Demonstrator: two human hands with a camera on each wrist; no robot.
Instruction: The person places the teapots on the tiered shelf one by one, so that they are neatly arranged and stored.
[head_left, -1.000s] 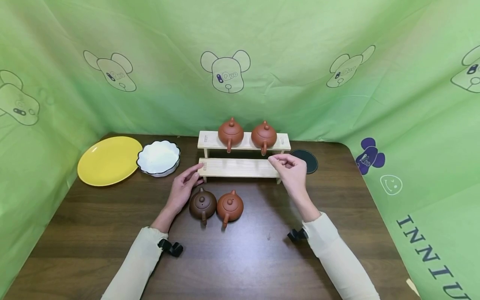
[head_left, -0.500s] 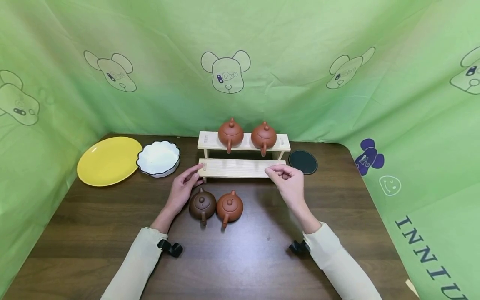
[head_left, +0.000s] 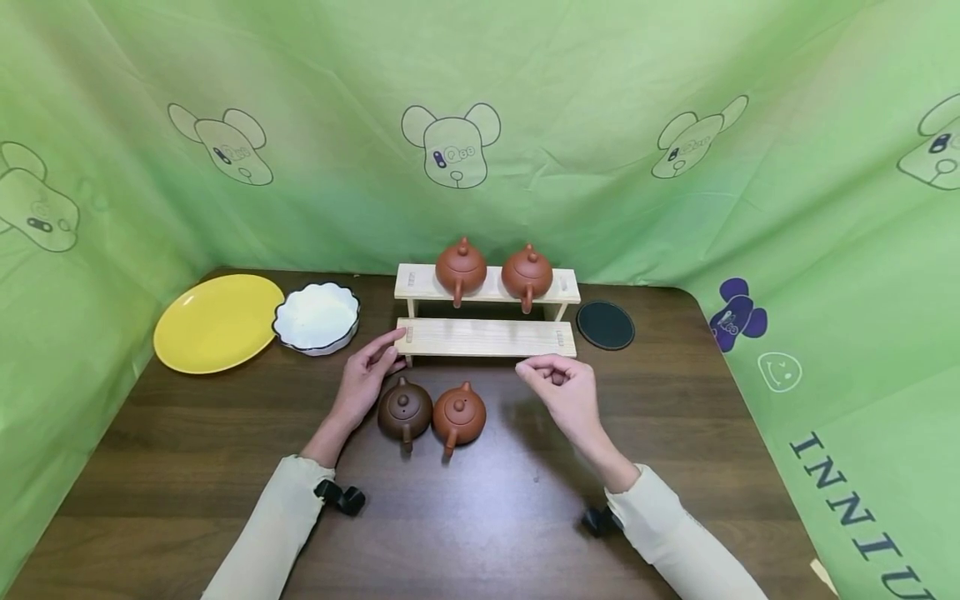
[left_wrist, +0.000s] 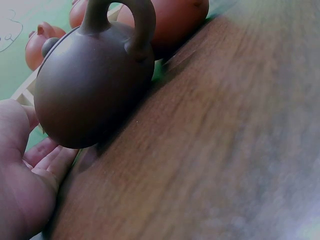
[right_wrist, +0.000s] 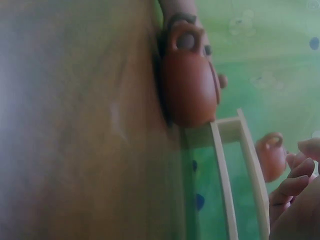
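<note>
1. Head view: the left hand (head_left: 360, 385) has its fingers stretched, touching the left end of the front board of a pale wooden two-step rack (head_left: 480, 337); they do not clench. The right hand (head_left: 570, 402) is in front of the board's right part, fingers loosely bent, and I see nothing held in it. Between both hands' fingers stand a dark brown round clay teapot (head_left: 405, 410), just beside the left fingers, and an orange-red round clay teapot (head_left: 460, 414), nearer the right fingertips. Two reddish round clay teapots (head_left: 461, 268) are on the back step, beyond the fingers. In my judgement, the step in hand is arranging teapots on the rack; the next move probably calls for the right fingers to grasp a near teapot. Far to the right of these fingers, the green printed cloth (head_left: 765, 200) shows the letters "INNIU"; the marks at the board's ends are too small for reading.

2. Left wrist view: the fingers extend behind the dark brown teapot; whether they touch it, I cannot tell. I read no label on it.

3. Right wrist view: the fingers are half curled, with no object visible among them. No writing is readable here.
</note>
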